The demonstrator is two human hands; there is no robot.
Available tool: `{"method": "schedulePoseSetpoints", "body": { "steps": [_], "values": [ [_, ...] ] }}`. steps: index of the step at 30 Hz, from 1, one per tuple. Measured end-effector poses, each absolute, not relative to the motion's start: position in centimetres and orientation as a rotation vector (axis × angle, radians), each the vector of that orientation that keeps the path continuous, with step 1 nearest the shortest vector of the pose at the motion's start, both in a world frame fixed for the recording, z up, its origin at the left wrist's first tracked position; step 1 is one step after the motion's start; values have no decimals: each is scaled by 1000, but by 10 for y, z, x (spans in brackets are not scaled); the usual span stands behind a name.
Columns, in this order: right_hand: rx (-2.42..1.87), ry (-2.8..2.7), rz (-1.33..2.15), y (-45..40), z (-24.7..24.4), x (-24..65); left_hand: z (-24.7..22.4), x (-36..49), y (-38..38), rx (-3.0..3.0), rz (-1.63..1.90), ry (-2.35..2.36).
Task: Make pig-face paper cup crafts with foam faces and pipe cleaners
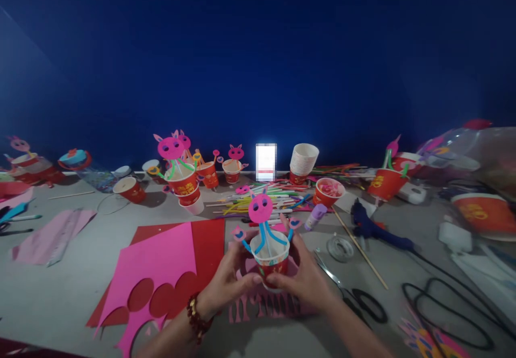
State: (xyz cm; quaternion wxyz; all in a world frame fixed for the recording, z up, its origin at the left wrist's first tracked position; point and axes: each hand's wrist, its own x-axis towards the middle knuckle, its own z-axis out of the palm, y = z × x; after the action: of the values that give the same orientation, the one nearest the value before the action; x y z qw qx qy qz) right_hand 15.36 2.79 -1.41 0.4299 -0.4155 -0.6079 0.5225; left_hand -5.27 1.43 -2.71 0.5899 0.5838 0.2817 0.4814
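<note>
Head view — tapered paper cup (275, 268) between curved hands (230, 281) (305, 277)

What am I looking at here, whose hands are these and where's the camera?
There is no machine: a camera worn on a person's head looks forward and down. The person's left hand, with a beaded bracelet at its wrist, and right hand hold a red paper cup, topped by a pink animal face on blue stems. On the gray table lie a pink sheet with round cut-outs, scissors, a dark blue glue gun and a purple glue stick.
</note>
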Motion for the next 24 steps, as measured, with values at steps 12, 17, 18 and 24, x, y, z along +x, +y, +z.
{"method": "schedulePoseSetpoints", "body": {
  "steps": [12,17,18,24],
  "values": [
    [-1061,-1537,1258,24,-16,142,-42,-43,16,1073,1236,680],
    [-1001,-1531,1255,24,-19,141,-37,-40,17,1121,1255,758],
    [-982,-1527,1261,24,-19,141,-33,-41,16,1161,1242,770],
    [-915,-1509,1290,29,-22,139,-11,-53,13,1380,1159,877]
  ]
}}
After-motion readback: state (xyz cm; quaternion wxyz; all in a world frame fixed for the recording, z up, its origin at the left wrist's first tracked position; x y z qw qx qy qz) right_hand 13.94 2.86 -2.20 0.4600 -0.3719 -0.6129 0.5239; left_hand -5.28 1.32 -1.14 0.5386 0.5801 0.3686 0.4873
